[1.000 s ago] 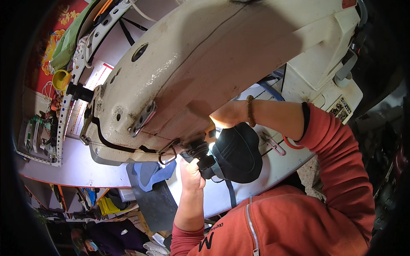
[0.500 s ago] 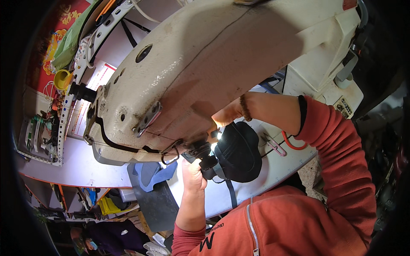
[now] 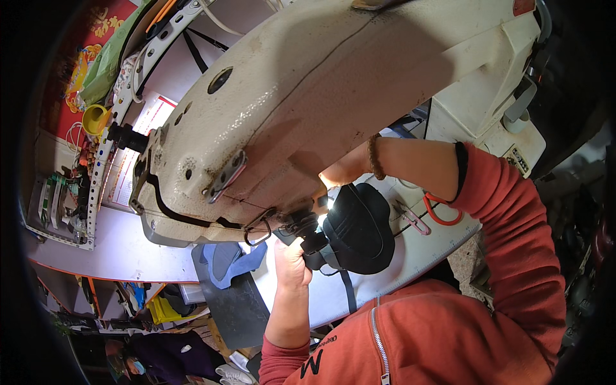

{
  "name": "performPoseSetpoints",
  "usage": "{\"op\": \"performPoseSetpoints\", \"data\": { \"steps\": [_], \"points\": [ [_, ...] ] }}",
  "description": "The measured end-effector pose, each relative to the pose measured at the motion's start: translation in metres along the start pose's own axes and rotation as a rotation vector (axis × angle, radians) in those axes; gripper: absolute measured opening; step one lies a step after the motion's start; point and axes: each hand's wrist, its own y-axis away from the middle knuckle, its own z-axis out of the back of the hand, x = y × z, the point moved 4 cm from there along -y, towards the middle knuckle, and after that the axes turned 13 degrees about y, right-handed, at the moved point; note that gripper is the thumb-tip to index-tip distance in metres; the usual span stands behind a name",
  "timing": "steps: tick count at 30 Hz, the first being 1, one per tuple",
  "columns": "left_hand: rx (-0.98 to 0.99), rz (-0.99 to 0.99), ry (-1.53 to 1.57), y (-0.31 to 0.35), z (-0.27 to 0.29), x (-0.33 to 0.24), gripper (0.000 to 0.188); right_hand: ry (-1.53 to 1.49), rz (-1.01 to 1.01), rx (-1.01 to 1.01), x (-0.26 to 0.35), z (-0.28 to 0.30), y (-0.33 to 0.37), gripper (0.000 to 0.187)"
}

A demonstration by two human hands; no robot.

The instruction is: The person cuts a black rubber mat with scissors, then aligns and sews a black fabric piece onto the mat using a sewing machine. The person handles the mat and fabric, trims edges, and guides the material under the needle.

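Observation:
A black sewn fabric piece [image 3: 359, 228], rounded and with a curved seam, lies under the lit needle area of a large beige sewing machine [image 3: 256, 128]. My left hand [image 3: 293, 264] is closed at its left side, thumb and fingers gripping the edge of the black work beside the presser parts. On the far side, my right hand [image 3: 346, 170] reaches in against the upper edge of the piece. The machine head hides most of its fingers, so their grip cannot be told. A brown bracelet circles that wrist.
Red-handled scissors [image 3: 443, 212] and pink-handled snips [image 3: 417, 221] lie right of the work. Blue fabric pieces [image 3: 231, 262] rest on a dark sheet [image 3: 234, 308] to the left. A perforated metal rail [image 3: 102, 170] borders small supplies. Another person [image 3: 170, 356] is at lower left.
My right wrist and forearm have shifted slightly to the right. The left hand and the black piece stay nearly in place.

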Motion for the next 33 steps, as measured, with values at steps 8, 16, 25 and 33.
{"op": "performPoseSetpoints", "data": {
  "steps": [8, 16, 25, 33],
  "points": [
    [-0.056, -0.003, -0.025, -0.002, 0.005, 0.001, 0.022, -0.838, 0.207, 0.066, -0.015, -0.057, -0.037, 0.027],
    [-0.066, -0.012, -0.037, -0.002, 0.001, 0.001, 0.023, -0.606, -0.172, 0.059, -0.022, -0.062, -0.032, 0.035],
    [0.016, -0.04, -0.012, 0.006, -0.022, -0.005, 0.029, 0.153, -0.014, 0.037, 0.031, 0.012, 0.017, 0.016],
    [0.02, 0.004, -0.044, 0.005, -0.022, -0.006, 0.03, 0.063, 0.139, -0.254, 0.007, 0.007, 0.013, 0.009]
  ]
}}
